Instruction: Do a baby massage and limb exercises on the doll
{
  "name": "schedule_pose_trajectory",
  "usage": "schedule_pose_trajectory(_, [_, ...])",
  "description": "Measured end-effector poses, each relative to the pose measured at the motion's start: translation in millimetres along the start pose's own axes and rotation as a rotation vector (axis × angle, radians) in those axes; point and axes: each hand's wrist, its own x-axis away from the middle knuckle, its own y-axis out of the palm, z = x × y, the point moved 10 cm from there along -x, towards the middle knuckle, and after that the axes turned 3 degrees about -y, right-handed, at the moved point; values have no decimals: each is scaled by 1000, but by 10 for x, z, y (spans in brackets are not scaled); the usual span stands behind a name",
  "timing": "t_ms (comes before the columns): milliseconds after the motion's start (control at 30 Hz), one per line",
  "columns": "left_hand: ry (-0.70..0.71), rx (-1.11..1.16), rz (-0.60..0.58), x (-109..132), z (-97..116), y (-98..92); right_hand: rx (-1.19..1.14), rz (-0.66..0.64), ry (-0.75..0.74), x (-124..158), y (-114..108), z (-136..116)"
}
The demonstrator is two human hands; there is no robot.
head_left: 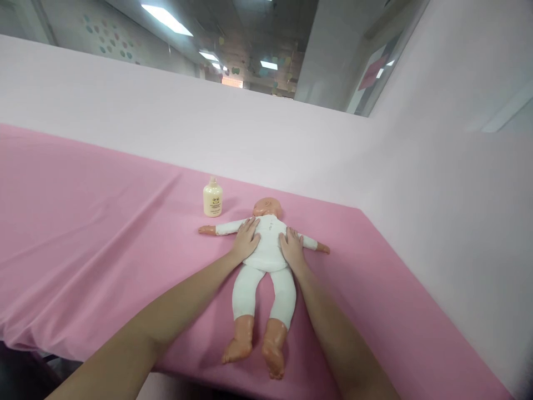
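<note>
A baby doll (pixel 268 247) with a white cloth body lies stretched out on the pink sheet, head away from me and feet toward me. Its arms point out to both sides. My left hand (pixel 246 240) rests flat on the left side of the doll's chest near the shoulder, fingers extended. On the opposite side of the chest lies my right hand (pixel 292 248), its fingers also stretched out and touching the cloth. Neither hand grips anything. Beyond the doll's left-side arm stands a cream-coloured bottle (pixel 212 200) with a small printed label, upright.
The pink sheet (pixel 104 222) covers the table, with folds at the left and an edge near me. A white wall (pixel 166 122) runs behind it, with a window (pixel 250 44) above. Another wall (pixel 449 194) closes off the right side.
</note>
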Motion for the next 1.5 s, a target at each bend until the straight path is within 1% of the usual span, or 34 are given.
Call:
schedule_pose_trajectory(233, [-43,-27,-9,-6,-31,84,-19,-32,10,57,43,-9])
schedule_pose_trajectory(500, [-77,-30,-31,27,-1,57,-28,-148,26,246,91,117])
schedule_pose_trajectory(700, [-102,-34,-45,52,-6,39,-55,-202,-8,410,115,197])
schedule_pose_trajectory(900, [-98,-34,-41,58,-6,8,-68,-181,-34,428,106,206])
schedule_pose_trajectory(1133, [-101,-40,-38,47,-52,38,-118,-136,-65,408,127,241])
schedule_pose_trajectory(1500, [-89,-45,-13,35,-53,2,-171,-104,-73,358,139,256])
